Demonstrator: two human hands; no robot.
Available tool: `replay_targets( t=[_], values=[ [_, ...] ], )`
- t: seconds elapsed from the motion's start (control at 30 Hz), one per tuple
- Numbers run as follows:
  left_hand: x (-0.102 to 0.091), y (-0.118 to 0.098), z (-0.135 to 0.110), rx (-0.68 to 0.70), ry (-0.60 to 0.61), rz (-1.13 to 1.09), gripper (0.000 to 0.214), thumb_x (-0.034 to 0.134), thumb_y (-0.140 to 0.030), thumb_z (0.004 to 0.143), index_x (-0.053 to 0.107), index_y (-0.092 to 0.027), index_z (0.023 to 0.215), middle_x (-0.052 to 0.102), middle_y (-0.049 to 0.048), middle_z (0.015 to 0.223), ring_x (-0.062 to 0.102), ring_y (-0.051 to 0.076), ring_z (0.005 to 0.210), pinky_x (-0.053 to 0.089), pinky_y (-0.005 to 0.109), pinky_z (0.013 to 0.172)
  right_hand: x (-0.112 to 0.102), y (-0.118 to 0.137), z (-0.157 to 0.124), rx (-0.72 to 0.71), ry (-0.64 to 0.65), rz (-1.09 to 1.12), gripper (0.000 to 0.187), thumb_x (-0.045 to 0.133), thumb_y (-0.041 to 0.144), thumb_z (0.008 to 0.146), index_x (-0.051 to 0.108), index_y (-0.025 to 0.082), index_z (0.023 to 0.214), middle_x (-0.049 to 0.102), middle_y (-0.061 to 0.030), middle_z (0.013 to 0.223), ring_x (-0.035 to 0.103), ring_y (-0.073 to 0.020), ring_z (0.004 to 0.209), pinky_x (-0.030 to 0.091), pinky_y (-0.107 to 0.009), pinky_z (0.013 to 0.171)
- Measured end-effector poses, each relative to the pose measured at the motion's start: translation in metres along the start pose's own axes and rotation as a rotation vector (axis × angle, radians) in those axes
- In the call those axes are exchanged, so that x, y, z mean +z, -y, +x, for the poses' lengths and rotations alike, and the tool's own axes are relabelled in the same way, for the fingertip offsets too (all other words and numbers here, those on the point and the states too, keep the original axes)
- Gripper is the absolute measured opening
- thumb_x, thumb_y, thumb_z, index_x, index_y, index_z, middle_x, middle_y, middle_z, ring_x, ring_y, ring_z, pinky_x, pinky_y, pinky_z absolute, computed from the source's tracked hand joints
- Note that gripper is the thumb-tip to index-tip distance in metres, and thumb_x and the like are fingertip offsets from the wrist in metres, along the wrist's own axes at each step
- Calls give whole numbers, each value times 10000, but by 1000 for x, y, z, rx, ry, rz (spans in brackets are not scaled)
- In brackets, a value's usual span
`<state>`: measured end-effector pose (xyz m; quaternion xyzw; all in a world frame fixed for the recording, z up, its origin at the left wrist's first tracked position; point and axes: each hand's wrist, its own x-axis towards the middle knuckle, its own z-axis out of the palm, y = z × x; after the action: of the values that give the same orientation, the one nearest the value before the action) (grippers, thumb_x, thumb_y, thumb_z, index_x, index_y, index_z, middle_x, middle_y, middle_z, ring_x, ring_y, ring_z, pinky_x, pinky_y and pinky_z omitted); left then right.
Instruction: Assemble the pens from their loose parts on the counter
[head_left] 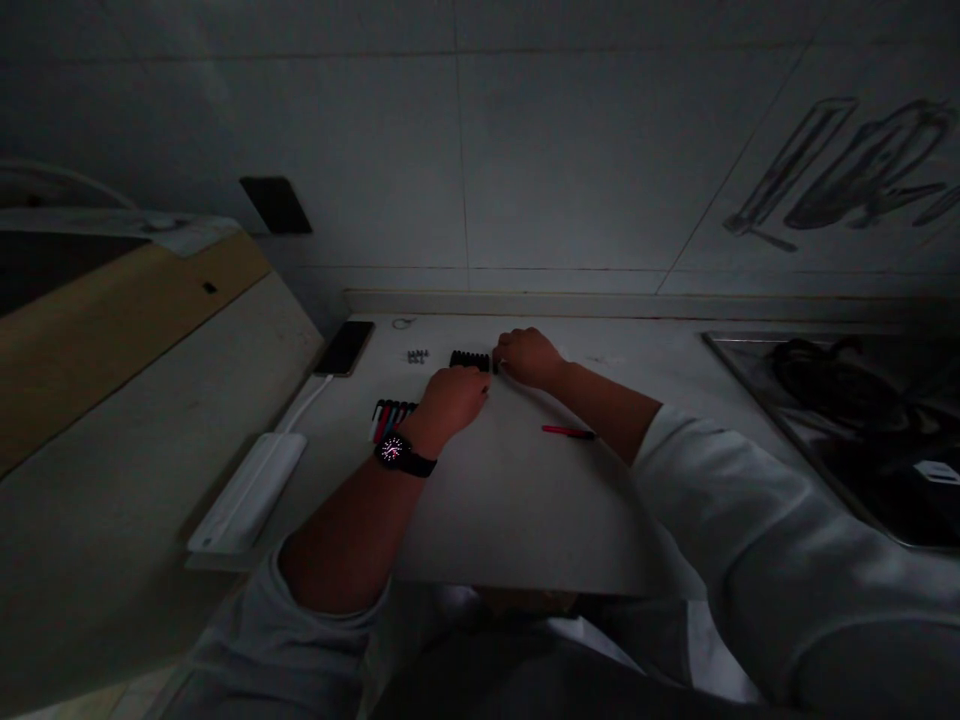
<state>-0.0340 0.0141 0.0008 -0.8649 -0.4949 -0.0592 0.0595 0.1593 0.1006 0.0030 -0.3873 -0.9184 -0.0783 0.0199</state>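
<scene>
My left hand, a watch on its wrist, rests low over the counter with fingers curled together; what they hold, if anything, is hidden. Just beyond it is a tight row of small black pieces, partly covered by the hand. Right of that row, my right hand is closed, its fingertips pinching a small dark piece too dim to name. Beside my left wrist lie several pens in black, red and blue, side by side. A red and black pen lies below my right forearm. Small silvery parts stand in a cluster to the left.
A phone at the back left has a white cable running to a white power strip. Near the wall lies a small ring. A dark stovetop borders the white counter on the right.
</scene>
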Motion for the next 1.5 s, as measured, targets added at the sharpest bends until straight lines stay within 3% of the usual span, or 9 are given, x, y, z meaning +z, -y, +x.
replay_targets(
  t=[0.33, 0.5, 0.7, 0.93, 1.1, 1.23, 1.5],
  values=[
    [-3, -2, 0, -57, 22, -70, 189, 565, -248, 994, 736, -183, 1040, 734, 128, 1054, 683, 272, 978, 495, 368, 836, -1, -9, 4, -241, -48, -121, 225, 525, 207, 1028, 733, 184, 1110, 708, -153, 1180, 589, -289, 1104, 371, -386, 868],
    [-3, -3, 0, -57, -20, -95, 196, 548, -227, 995, 737, -194, 1038, 725, 123, 1039, 676, 264, 948, 487, 361, 813, -24, -16, -16, -71, -152, 0, 199, 547, 210, 1003, 679, 165, 1145, 731, -141, 1120, 631, -266, 1020, 397, -360, 858],
    [-5, -12, 2, 40, -194, -167, 147, 583, -159, 959, 711, -192, 1025, 721, 100, 996, 662, 259, 954, 489, 362, 815, -41, -10, -71, 74, -290, 203, 188, 592, 260, 973, 665, 194, 1134, 741, -92, 994, 655, -240, 902, 419, -333, 791],
    [-3, -25, 2, 134, -361, -299, 150, 610, -137, 944, 700, -204, 1044, 730, 86, 1056, 656, 249, 1018, 500, 378, 919, -1, 2, -104, 244, -408, 492, 227, 578, 329, 1003, 728, 232, 1143, 765, -64, 987, 667, -197, 781, 487, -322, 753],
    [2, -26, 3, 91, -394, -424, 121, 640, -141, 931, 698, -205, 1015, 737, 57, 1002, 669, 218, 958, 513, 350, 898, 27, 2, -109, 210, -477, 637, 212, 621, 293, 963, 733, 235, 1133, 770, -84, 1093, 721, -237, 950, 550, -384, 896],
    [5, -26, 2, 60, -371, -529, 131, 676, -120, 897, 704, -212, 986, 745, 25, 958, 663, 174, 824, 518, 315, 818, 33, 3, -112, 236, -485, 693, 227, 640, 253, 934, 713, 241, 1148, 772, -76, 1107, 730, -245, 1004, 564, -408, 944],
    [9, -28, 2, 11, -390, -673, 95, 695, -141, 898, 704, -211, 961, 748, 14, 916, 664, 145, 765, 525, 270, 729, 27, 11, -112, 223, -529, 722, 133, 656, 277, 929, 719, 242, 1041, 770, -53, 998, 730, -231, 931, 566, -370, 882]
  ],
)
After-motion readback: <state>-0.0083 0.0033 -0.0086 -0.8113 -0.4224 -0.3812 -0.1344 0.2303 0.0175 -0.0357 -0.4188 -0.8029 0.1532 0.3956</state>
